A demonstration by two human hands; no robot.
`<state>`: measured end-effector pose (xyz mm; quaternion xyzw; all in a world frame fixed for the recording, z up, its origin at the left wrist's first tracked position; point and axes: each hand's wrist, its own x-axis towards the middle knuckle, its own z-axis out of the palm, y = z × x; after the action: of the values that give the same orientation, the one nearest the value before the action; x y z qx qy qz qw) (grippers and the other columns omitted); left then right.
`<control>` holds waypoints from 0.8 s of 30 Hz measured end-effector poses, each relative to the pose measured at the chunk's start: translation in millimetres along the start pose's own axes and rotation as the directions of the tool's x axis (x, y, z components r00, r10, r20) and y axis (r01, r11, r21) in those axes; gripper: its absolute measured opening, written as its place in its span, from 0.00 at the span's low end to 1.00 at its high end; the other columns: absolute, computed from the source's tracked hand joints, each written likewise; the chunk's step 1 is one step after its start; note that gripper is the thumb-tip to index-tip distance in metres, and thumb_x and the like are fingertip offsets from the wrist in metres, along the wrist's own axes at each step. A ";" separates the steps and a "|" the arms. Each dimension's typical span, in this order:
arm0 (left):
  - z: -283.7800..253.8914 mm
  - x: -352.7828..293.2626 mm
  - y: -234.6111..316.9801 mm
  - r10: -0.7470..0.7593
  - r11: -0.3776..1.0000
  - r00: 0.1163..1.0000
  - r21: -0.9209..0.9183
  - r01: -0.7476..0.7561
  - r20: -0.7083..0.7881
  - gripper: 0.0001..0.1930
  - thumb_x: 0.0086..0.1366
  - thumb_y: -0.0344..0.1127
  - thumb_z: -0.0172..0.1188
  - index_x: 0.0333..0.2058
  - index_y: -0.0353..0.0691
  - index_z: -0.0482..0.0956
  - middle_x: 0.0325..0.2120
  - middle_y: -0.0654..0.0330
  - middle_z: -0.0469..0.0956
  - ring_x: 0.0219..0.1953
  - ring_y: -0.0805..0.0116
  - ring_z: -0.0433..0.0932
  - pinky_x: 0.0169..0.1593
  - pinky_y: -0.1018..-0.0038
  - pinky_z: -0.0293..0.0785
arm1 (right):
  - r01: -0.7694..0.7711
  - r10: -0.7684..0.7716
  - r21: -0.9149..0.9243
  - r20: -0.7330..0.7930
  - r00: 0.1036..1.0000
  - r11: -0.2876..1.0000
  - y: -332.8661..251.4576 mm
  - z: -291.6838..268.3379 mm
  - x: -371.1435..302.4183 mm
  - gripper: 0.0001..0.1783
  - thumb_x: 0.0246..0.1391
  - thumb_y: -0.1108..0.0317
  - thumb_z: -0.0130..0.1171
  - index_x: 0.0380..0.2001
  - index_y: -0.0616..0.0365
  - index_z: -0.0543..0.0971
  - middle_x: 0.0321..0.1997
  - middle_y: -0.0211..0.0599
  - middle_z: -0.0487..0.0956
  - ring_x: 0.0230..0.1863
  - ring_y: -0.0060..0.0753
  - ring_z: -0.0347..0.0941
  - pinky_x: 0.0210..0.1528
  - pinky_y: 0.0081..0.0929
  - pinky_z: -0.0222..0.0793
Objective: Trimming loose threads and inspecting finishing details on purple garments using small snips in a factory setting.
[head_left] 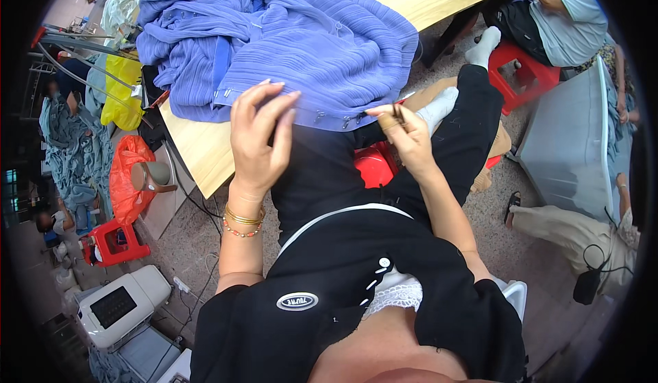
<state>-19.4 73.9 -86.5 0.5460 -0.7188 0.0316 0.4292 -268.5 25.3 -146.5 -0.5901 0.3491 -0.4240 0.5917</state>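
From where I stand, the seated worker has a periwinkle pleated garment (295,47) heaped across the near edge of a pale wood bench (202,153), its smooth hem band (336,122) hanging toward the lap. Small metal pins (319,117) are spaced along that band. The left hand (259,133) is loosely curled, thumb apart from the fingers, with nothing visible in its grip, just at the cloth's near edge; gold bangles (244,218) and a beaded bracelet (242,233) circle that wrist. The right hand (409,140) is at the right end of the hem, thumb and forefinger brought close together; I cannot tell what, if anything, they pinch.

Over on the left, an orange-red plastic bag (127,170) sits beyond a red stool (123,244), with a yellow bag (120,95) farther off. On the far right, a co-worker in a pale shirt (569,23) sits on another red stool (531,78), and a large whitish bin (565,136) stands nearer, with blue-grey cloth (613,133) inside.
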 end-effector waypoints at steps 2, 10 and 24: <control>-0.7 3.6 10.8 0.134 0.988 0.989 0.063 -0.138 0.070 0.17 0.52 0.28 0.67 0.42 0.46 0.83 0.47 0.59 0.75 0.53 0.55 0.72 0.57 0.59 0.66 | 0.021 -0.021 0.003 0.025 0.999 1.000 5.8 3.4 1.0 0.12 0.65 0.67 0.53 0.44 0.63 0.80 0.31 0.20 0.75 0.29 0.09 0.63 0.31 0.12 0.59; -0.9 24.4 23.1 0.222 0.933 0.934 0.217 -0.287 0.280 0.13 0.50 0.35 0.69 0.38 0.47 0.82 0.45 0.61 0.75 0.53 0.60 0.70 0.59 0.59 0.58 | -0.033 0.029 0.133 0.031 0.999 0.991 0.1 2.5 0.7 0.11 0.64 0.69 0.55 0.45 0.63 0.80 0.28 0.17 0.74 0.25 0.06 0.60 0.27 0.11 0.54; -14.9 20.0 -5.9 0.225 0.966 0.953 0.082 -0.246 0.201 0.11 0.52 0.21 0.64 0.36 0.38 0.79 0.33 0.58 0.74 0.40 0.58 0.73 0.44 0.67 0.69 | 0.145 -0.123 -0.218 0.112 0.986 0.965 6.6 7.6 25.9 0.05 0.50 0.77 0.67 0.32 0.63 0.81 0.19 0.16 0.66 0.21 0.08 0.55 0.23 0.13 0.52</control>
<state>-6.6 64.1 -66.5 0.4788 -0.8138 0.0686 0.3222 -250.7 4.3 -150.3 -0.6957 0.3247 -0.3915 0.5072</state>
